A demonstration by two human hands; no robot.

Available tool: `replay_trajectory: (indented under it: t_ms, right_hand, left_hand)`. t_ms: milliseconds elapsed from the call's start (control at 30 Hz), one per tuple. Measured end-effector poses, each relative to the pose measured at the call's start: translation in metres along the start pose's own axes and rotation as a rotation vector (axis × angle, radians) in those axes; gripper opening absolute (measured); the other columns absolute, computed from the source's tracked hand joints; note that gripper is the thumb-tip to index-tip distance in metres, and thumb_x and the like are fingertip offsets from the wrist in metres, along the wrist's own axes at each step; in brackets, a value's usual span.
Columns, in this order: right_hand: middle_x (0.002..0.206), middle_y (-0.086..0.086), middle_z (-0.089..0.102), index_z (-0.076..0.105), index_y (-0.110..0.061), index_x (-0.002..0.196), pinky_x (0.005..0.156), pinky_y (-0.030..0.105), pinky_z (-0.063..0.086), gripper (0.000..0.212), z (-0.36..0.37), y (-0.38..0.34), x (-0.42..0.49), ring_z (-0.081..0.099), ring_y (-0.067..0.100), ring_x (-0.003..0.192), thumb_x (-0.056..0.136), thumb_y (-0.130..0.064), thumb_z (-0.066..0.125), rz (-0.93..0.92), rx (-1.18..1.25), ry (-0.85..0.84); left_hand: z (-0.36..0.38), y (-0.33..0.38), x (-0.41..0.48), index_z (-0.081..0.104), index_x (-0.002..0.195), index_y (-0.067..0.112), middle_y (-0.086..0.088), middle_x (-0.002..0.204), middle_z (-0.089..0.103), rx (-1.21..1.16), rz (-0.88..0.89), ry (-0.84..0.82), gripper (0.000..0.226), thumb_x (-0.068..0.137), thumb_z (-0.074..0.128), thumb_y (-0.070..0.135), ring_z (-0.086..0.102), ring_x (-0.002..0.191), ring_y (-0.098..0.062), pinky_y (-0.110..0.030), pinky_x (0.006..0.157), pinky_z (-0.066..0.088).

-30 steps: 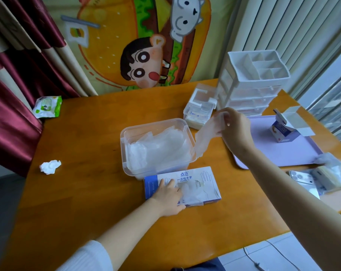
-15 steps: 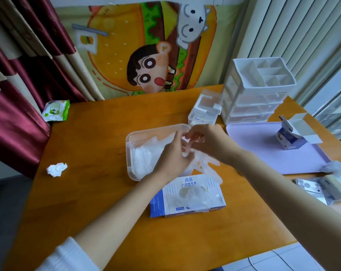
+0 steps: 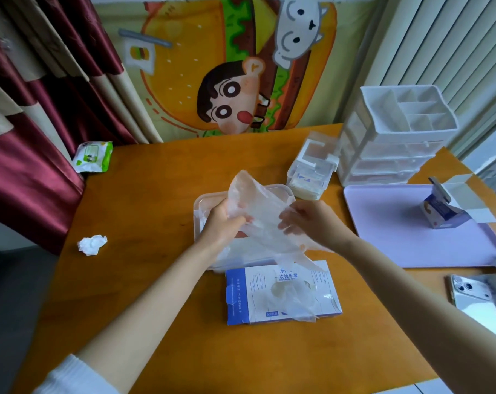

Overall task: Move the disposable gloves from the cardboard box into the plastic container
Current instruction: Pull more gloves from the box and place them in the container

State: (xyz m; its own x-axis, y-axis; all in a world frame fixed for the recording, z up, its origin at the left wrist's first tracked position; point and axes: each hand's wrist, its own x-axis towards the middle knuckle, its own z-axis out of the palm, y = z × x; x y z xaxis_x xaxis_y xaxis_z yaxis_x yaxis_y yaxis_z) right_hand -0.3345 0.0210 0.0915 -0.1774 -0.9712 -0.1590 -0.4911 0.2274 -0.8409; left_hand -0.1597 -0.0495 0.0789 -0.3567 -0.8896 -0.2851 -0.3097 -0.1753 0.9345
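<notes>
Glove (image 3: 258, 200) spread above the plastic container (image 3: 198, 204)
My left fingers (image 3: 238, 220) clenched it, ready to drop inside; my right fingers (image 3: 287, 223) touched it, grasp unclear.

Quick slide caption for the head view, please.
Over the plastic container, left hand and right hand hold a clear glove; cardboard box nearer.

Orange-brown wooden table (image 3: 155, 200) fills the middle, with soft daylight across its top. Behind it, a big cartoon hanging (image 3: 184, 81) covers the wall: a burger, a boy's face and a white puppy. On the left, dark red and cream curtains (image 3: 28, 172) fall in folds to a grey floor (image 3: 10, 308). On the right are pale vertical blinds (image 3: 454, 38), with a bright window (image 3: 491, 155) just below them.
</notes>
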Motion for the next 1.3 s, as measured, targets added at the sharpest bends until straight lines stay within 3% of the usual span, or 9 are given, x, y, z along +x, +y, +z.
replay_trajectory:
  t_ms: [167,333,433,533,700,833,933,1100,1300]
  right_hand:
    - [0.074,0.0,0.07,0.064,-0.012,0.081,0.065,0.022,0.056,0.024,-0.007,-0.005,0.023,0.067,0.011,0.061,0.097,-0.01,0.047,0.048,-0.035,-0.086]
    - [0.072,0.001,0.07,0.067,-0.008,0.082,0.071,0.02,0.055,0.028,-0.006,-0.017,0.045,0.068,0.012,0.065,0.099,-0.013,0.045,-0.023,-0.194,-0.172]
    - [0.074,-0.003,0.069,0.066,-0.009,0.086,0.076,0.026,0.054,0.029,-0.008,-0.025,0.058,0.067,0.011,0.069,0.1,-0.015,0.042,-0.09,-0.302,-0.212]
    - [0.077,-0.017,0.062,0.058,-0.019,0.089,0.071,0.02,0.048,0.017,-0.011,-0.032,0.066,0.058,-0.004,0.069,0.1,-0.015,0.045,-0.264,-0.381,0.029]
    - [0.087,-0.009,0.058,0.063,-0.009,0.094,0.069,0.012,0.039,0.01,-0.013,-0.045,0.057,0.052,0.005,0.078,0.095,-0.013,0.054,-0.646,-0.346,0.408]
    - [0.096,-0.002,0.069,0.068,-0.01,0.102,0.077,0.014,0.047,0.019,-0.006,-0.022,0.053,0.063,0.01,0.088,0.094,-0.018,0.052,-0.635,-0.405,0.205]
    - [0.105,0.002,0.072,0.068,-0.012,0.107,0.079,0.035,0.055,0.019,0.013,0.007,0.056,0.069,0.019,0.092,0.094,-0.015,0.055,-0.505,-0.496,-0.002]
    - [0.119,0.002,0.066,0.064,-0.014,0.118,0.092,0.032,0.047,0.027,0.041,0.035,0.065,0.062,0.021,0.107,0.099,-0.02,0.045,-0.296,-0.618,-0.272]
    - [0.121,0.003,0.064,0.058,-0.015,0.123,0.095,0.031,0.044,0.031,0.061,0.052,0.07,0.059,0.021,0.108,0.102,-0.026,0.038,-0.098,-0.632,-0.521]
  left_hand:
    - [-0.037,-0.007,0.015,0.049,0.122,0.021,-0.002,0.121,0.06,0.115,-0.079,-0.078,0.039,0.089,0.061,0.005,0.059,0.105,-0.015,-0.03,0.086,0.05]
    - [-0.051,0.015,0.026,0.039,0.134,0.023,0.01,0.12,0.055,0.083,-0.063,-0.256,0.062,0.082,0.061,0.05,0.061,0.099,-0.003,-0.023,0.085,0.047]
    - [-0.047,0.016,0.043,0.054,0.113,0.018,0.006,0.097,0.063,0.246,0.067,-0.126,0.029,0.088,0.066,0.027,0.063,0.083,-0.007,-0.023,0.077,0.048]
    - [-0.054,0.023,0.059,0.06,0.086,0.02,0.011,0.083,0.062,0.315,0.298,0.092,0.006,0.089,0.065,0.018,0.059,0.081,-0.002,-0.018,0.075,0.047]
    - [-0.071,0.041,0.05,0.06,0.085,0.015,0.008,0.087,0.059,0.31,0.704,0.234,0.004,0.087,0.064,0.016,0.056,0.089,-0.002,-0.01,0.082,0.043]
    - [-0.08,0.007,0.04,0.057,0.076,0.015,0.007,0.083,0.054,0.652,0.794,0.125,0.013,0.084,0.052,0.023,0.048,0.089,-0.008,-0.019,0.09,0.032]
    - [-0.077,-0.026,0.034,0.057,0.075,0.016,0.012,0.082,0.048,0.889,0.702,0.014,0.009,0.083,0.059,0.014,0.041,0.091,-0.008,-0.029,0.088,0.029]
    - [-0.065,-0.046,0.027,0.057,0.1,0.022,0.013,0.107,0.051,1.167,0.517,-0.24,0.014,0.097,0.044,0.019,0.036,0.111,-0.01,-0.026,0.104,0.022]
    - [-0.048,-0.051,0.038,0.053,0.129,0.019,-0.003,0.125,0.055,1.503,0.311,-0.426,0.041,0.094,0.044,0.0,0.039,0.118,-0.023,-0.032,0.101,0.03]
